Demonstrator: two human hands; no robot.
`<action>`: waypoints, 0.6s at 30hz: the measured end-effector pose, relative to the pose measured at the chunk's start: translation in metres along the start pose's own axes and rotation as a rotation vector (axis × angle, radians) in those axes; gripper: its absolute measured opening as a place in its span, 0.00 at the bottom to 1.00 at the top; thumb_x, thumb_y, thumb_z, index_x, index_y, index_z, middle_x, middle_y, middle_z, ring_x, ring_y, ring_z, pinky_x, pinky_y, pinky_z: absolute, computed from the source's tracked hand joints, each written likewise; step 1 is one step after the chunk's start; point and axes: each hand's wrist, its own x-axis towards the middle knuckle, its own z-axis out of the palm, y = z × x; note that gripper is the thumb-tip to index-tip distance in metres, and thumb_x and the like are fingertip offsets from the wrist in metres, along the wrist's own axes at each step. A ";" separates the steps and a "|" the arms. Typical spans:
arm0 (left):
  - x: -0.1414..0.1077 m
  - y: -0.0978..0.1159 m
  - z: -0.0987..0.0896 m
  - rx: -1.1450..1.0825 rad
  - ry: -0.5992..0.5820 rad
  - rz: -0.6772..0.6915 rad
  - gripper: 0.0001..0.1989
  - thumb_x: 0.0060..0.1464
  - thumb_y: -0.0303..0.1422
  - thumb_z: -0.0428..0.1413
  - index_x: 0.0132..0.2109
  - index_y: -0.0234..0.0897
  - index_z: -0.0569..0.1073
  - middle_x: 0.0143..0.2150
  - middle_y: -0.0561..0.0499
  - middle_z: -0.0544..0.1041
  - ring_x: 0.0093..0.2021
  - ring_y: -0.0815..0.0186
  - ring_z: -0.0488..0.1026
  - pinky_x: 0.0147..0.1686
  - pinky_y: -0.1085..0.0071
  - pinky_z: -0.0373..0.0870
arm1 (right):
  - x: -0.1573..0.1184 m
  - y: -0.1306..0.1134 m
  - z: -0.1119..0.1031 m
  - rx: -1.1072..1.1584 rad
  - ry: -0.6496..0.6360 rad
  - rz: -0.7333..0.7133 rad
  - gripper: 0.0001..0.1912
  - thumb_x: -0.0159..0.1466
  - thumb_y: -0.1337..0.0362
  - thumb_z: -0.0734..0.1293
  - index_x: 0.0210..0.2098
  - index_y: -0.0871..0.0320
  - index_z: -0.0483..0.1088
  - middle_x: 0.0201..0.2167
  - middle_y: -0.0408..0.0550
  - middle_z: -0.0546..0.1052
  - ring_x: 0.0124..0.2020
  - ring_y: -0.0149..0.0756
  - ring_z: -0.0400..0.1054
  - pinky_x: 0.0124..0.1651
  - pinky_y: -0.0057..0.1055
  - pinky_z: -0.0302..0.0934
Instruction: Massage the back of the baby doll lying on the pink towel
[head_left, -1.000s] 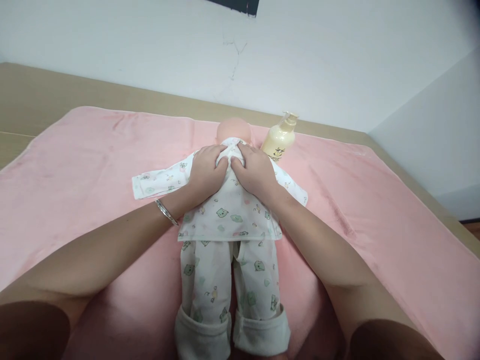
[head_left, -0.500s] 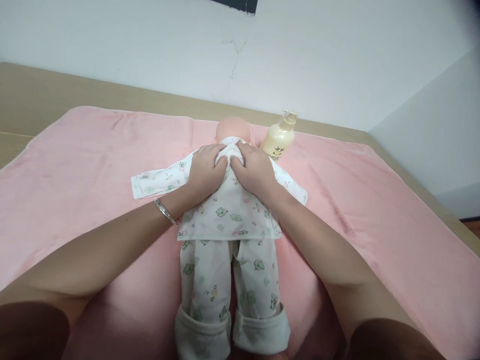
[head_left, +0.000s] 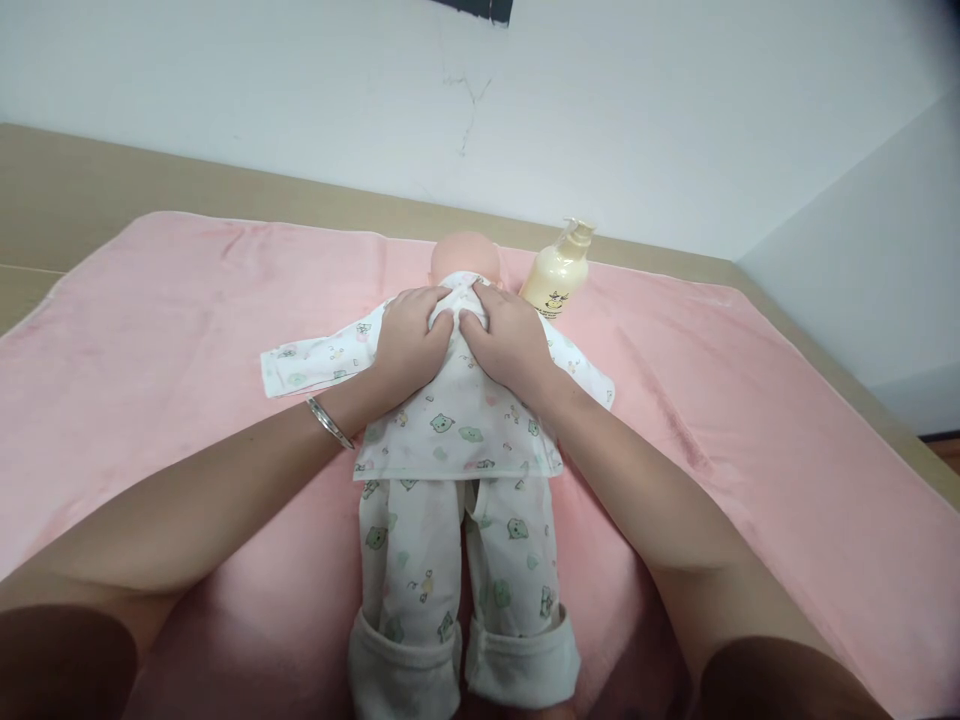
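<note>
A baby doll (head_left: 457,430) lies stretched out with its bald head (head_left: 465,258) at the far end; no face shows. It wears a white long-sleeved top and white trousers (head_left: 510,560) with turned-up cuffs, both printed with small green animals. My left hand (head_left: 412,335) rests flat on the left side of its upper torso, a silver bangle on the wrist. On the opposite side, my right hand (head_left: 506,335) lies likewise, thumb out. Both thumbs point inward, close to each other but apart. The outer fingers of both hands are partly hidden.
Just right of the doll's head stands a pale yellow pump bottle (head_left: 559,275). A pink blanket (head_left: 750,400) lies under the doll. Behind it runs a beige ledge (head_left: 262,190) along a white wall (head_left: 637,120). The doll's sleeves spread out sideways.
</note>
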 end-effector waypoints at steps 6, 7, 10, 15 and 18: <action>0.001 -0.002 0.002 -0.013 0.020 0.012 0.24 0.57 0.34 0.45 0.56 0.32 0.75 0.57 0.43 0.77 0.59 0.54 0.70 0.63 0.55 0.64 | 0.001 0.002 0.003 0.025 0.018 -0.001 0.28 0.67 0.57 0.55 0.58 0.68 0.68 0.50 0.63 0.77 0.51 0.54 0.71 0.54 0.47 0.64; 0.001 -0.002 0.002 -0.011 0.021 0.014 0.24 0.57 0.34 0.45 0.55 0.32 0.75 0.57 0.43 0.77 0.59 0.54 0.70 0.63 0.54 0.64 | 0.001 0.002 0.003 0.028 0.019 -0.004 0.28 0.67 0.57 0.55 0.58 0.68 0.68 0.50 0.63 0.77 0.50 0.54 0.71 0.54 0.47 0.64; 0.001 -0.003 0.003 -0.007 0.022 0.022 0.24 0.57 0.34 0.45 0.55 0.32 0.75 0.56 0.43 0.77 0.59 0.54 0.71 0.63 0.54 0.65 | 0.001 0.003 0.004 0.035 0.029 -0.013 0.28 0.66 0.57 0.55 0.58 0.68 0.69 0.50 0.62 0.77 0.50 0.54 0.71 0.54 0.48 0.64; 0.001 -0.004 0.002 -0.014 0.031 0.027 0.24 0.57 0.34 0.45 0.55 0.33 0.75 0.56 0.44 0.77 0.58 0.55 0.71 0.63 0.55 0.65 | 0.001 0.004 0.006 0.037 0.045 -0.017 0.28 0.66 0.56 0.55 0.58 0.68 0.69 0.48 0.62 0.78 0.49 0.53 0.71 0.55 0.48 0.64; 0.001 -0.004 0.002 -0.014 0.027 0.032 0.24 0.57 0.34 0.45 0.55 0.34 0.75 0.57 0.44 0.77 0.59 0.55 0.71 0.63 0.56 0.64 | 0.001 0.004 0.006 0.030 0.048 -0.026 0.27 0.66 0.57 0.55 0.56 0.66 0.70 0.46 0.61 0.78 0.48 0.52 0.71 0.53 0.47 0.64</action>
